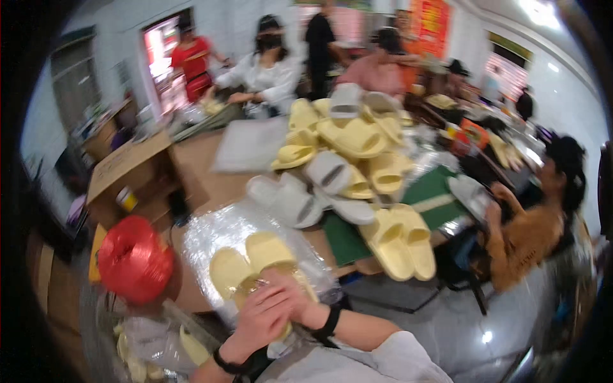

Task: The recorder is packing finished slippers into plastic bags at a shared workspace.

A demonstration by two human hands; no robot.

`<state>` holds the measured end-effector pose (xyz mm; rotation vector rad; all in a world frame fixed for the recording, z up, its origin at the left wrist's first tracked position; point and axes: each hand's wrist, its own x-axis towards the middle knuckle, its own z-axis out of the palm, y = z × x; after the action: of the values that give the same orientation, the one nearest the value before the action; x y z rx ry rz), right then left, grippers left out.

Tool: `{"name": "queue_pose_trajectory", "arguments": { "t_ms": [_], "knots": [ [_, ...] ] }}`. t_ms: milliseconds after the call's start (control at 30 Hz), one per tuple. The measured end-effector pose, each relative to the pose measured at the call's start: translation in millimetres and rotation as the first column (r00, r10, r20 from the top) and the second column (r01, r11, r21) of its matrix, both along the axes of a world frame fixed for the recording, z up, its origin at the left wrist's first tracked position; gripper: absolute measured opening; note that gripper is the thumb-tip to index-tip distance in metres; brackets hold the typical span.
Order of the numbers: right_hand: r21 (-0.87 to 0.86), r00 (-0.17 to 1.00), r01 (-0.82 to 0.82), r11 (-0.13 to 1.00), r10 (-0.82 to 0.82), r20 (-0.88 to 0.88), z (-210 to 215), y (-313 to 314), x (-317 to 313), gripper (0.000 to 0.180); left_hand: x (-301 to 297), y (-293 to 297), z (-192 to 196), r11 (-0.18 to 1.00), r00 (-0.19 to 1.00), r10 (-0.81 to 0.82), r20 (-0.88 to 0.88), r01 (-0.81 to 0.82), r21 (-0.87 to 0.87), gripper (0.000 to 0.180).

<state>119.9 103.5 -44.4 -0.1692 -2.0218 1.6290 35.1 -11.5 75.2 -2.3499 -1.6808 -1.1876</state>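
A pair of pale yellow slide slippers (268, 252) lies on clear plastic bags (211, 239) at the table's near edge. Over their near ends my two hands are brought together, with fingers bent and pressed close. My left hand (262, 313) is in front, partly covering my right hand (292, 295). A small shiny bit shows by the fingertips; what they hold is hidden and blurred. Black bands circle both wrists.
Yellow slippers (351, 137) and grey slippers (290, 201) are heaped beyond. A red ball of plastic twine (134, 258) and an open cardboard box (131, 169) stand left. Bagged slippers (156, 345) sit below left. A seated person (533, 236) at right handles a grey slipper (470, 195); others work behind.
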Motion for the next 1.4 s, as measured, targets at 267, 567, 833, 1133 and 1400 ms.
{"name": "queue_pose_trajectory", "arguments": {
  "t_ms": [267, 567, 833, 1133, 1400],
  "knots": [
    [0.819, 0.754, 0.168, 0.548, -0.607, 0.252, 24.7, 36.2, -92.0, 0.015, -13.1, -15.0, 10.7, 1.0, 0.997, -0.024, 0.075, 0.023, 0.012, 0.025],
    [0.674, 0.82, 0.349, 0.651, -0.56, 0.116, 26.4, 15.3, -44.0, 0.023, -37.1, -44.3, -22.3, 0.928, 0.957, 0.244, -0.155, -0.277, -0.248, 0.082],
    [0.485, 0.888, 0.403, 0.776, -0.46, -0.002, 74.4, 6.1, 139.0, 0.008, -58.8, -93.3, -51.0, 0.656, 0.833, 0.525, -0.174, -0.527, -0.541, 0.097],
    [0.745, 0.963, -0.037, 0.666, -0.175, 0.204, 75.5, 67.7, 126.7, 0.062, -61.2, -102.4, -70.6, 0.72, 0.801, 0.565, 0.199, -0.36, -0.594, 0.05],
    [0.636, 0.995, 0.064, 0.769, -0.094, 0.014, 27.8, 75.8, 120.2, 0.021, -61.1, -116.3, -61.0, 0.871, 0.926, 0.307, 0.217, -0.182, -0.457, 0.03]
  ]
}}
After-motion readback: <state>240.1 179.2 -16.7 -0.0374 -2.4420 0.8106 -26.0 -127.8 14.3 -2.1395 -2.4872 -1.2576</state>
